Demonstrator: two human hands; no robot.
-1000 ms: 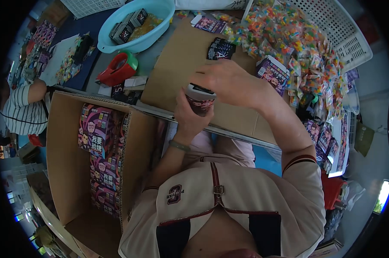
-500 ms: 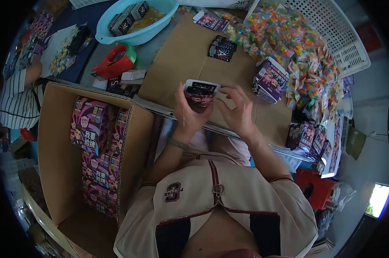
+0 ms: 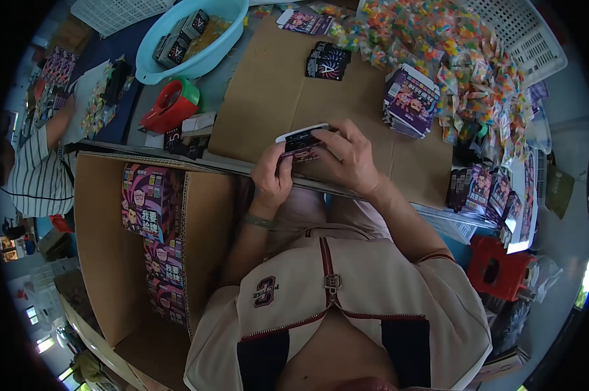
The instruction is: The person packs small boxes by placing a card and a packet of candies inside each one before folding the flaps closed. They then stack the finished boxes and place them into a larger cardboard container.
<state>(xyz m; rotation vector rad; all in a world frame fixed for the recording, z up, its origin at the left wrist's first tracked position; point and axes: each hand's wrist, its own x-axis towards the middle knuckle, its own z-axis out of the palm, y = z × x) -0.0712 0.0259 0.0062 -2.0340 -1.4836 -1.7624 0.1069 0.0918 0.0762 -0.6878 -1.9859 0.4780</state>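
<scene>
A small purple printed box [image 3: 299, 154] with black contents showing at its top is held above the table's front edge. My left hand [image 3: 273, 176] is closed on the box's left end, thumb and fingers pinching it. My right hand [image 3: 352, 156] has its curled fingers on the box's right end and upper edge; its fingertips partly hide the opening. Beyond them on the cardboard sheet [image 3: 262, 91] lie black cards [image 3: 328, 62]. A stack of flat purple boxes [image 3: 410, 101] lies to the right of my right hand.
An open carton [image 3: 99, 260] with printed display boxes [image 3: 144, 208] stands at left. A red tape dispenser [image 3: 168, 107] and blue basin [image 3: 226, 49] are farther back. Wrapped candies [image 3: 431, 39] heap at back right near a white basket [image 3: 535, 45]. Another person's striped sleeve [image 3: 37, 169] shows at left.
The small box has turned so its opening shows as a narrower strip. My right fingers have come onto its upper edge. The whole view has shifted slightly.
</scene>
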